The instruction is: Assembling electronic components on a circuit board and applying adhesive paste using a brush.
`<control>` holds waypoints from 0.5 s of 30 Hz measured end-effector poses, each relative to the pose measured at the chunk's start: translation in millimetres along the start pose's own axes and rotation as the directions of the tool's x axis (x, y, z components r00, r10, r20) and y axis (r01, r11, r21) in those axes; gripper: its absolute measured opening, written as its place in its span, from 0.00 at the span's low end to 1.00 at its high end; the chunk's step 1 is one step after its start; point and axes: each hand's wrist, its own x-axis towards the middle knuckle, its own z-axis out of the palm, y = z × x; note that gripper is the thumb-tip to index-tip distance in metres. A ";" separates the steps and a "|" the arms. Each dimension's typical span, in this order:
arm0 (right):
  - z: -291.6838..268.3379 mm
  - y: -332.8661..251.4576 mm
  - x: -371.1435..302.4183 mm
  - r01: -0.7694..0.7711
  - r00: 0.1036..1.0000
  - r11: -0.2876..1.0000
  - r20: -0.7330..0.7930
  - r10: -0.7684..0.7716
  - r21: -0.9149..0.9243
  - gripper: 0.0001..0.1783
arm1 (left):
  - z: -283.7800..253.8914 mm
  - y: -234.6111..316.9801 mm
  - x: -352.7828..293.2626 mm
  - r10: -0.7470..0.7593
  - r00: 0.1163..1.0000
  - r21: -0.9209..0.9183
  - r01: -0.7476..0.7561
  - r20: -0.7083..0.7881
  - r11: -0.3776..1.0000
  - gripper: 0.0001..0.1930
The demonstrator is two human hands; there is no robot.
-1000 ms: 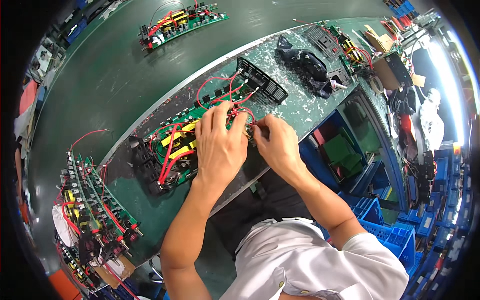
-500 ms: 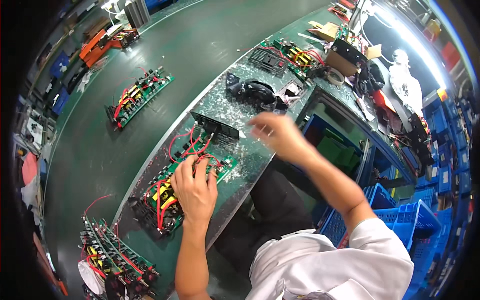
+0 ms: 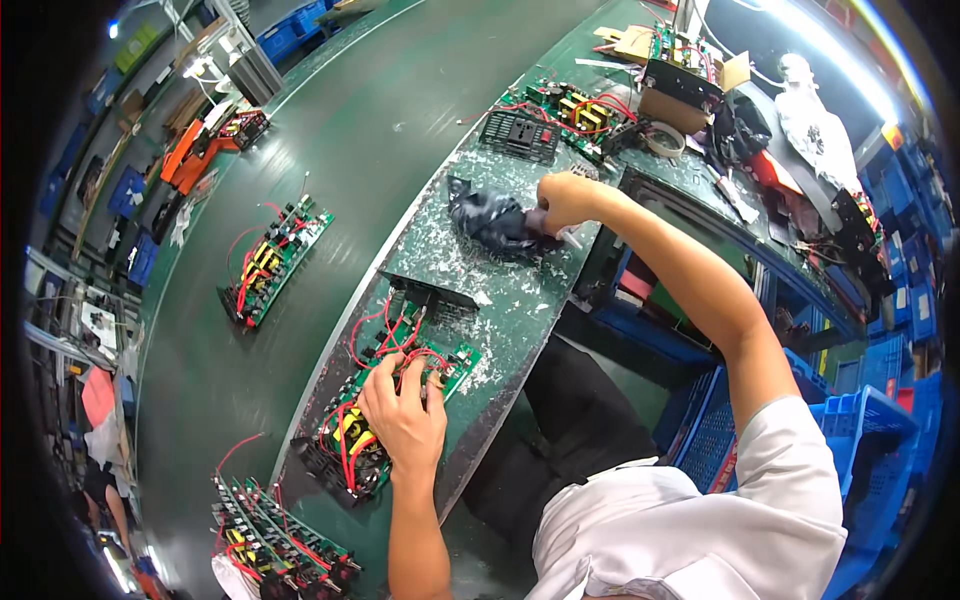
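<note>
A green circuit board [image 3: 462, 362] with red wires and yellow-wrapped parts lies on the bench in front of me. Spread over its middle, my left hand [image 3: 405, 415] rests with fingers apart and slightly bent, the thumb hidden. At the board's far end a black panel [image 3: 430, 289] stands up, joined by red wires. Farther away is a crumpled black plastic bag [image 3: 490, 222]. My right hand [image 3: 568, 200] is closed beside the bag's right end, fingers turned down. A pale tip shows below it, but what it grips is mostly hidden.
Another wired board [image 3: 275, 262] lies on the green belt to the left, with several boards [image 3: 275, 540] grouped at lower left. Beyond the bag are a black vented cover [image 3: 520, 135] and a tape roll [image 3: 664, 140]. Blue crates [image 3: 850, 430] stand at right.
My right hand has moved away from me to the black bag and closed there. The left hand stays on the board. The whole view has shifted a little.
</note>
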 end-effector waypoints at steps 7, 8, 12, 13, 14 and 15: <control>29.4 -25.8 -28.5 -0.120 0.993 -0.144 0.120 -0.013 0.982 0.08 | -3.4 1.9 3.1 -0.006 1.000 -0.004 0.006 0.001 1.000 0.12; 33.6 -42.3 -35.9 -0.071 0.996 -0.254 0.081 0.029 0.964 0.11 | -4.2 0.9 2.5 -0.013 1.000 -0.008 0.013 0.002 1.000 0.13; 56.2 -78.9 -49.0 0.055 0.983 -0.474 0.036 0.180 0.879 0.09 | -4.1 0.1 3.0 -0.010 1.000 -0.017 0.010 0.001 1.000 0.13; 59.6 -87.7 -53.0 0.131 0.976 -0.505 -0.021 0.217 0.853 0.09 | -4.2 0.6 2.2 -0.018 1.000 -0.015 0.018 0.005 1.000 0.13; 61.5 -90.4 -54.4 0.134 0.977 -0.503 -0.028 0.212 0.854 0.09 | -4.3 1.1 2.5 -0.018 1.000 -0.020 0.018 0.008 1.000 0.13; 63.4 -92.6 -55.5 0.137 0.978 -0.502 -0.035 0.208 0.854 0.09 | -4.2 1.0 2.5 -0.019 1.000 -0.026 0.019 0.012 0.999 0.13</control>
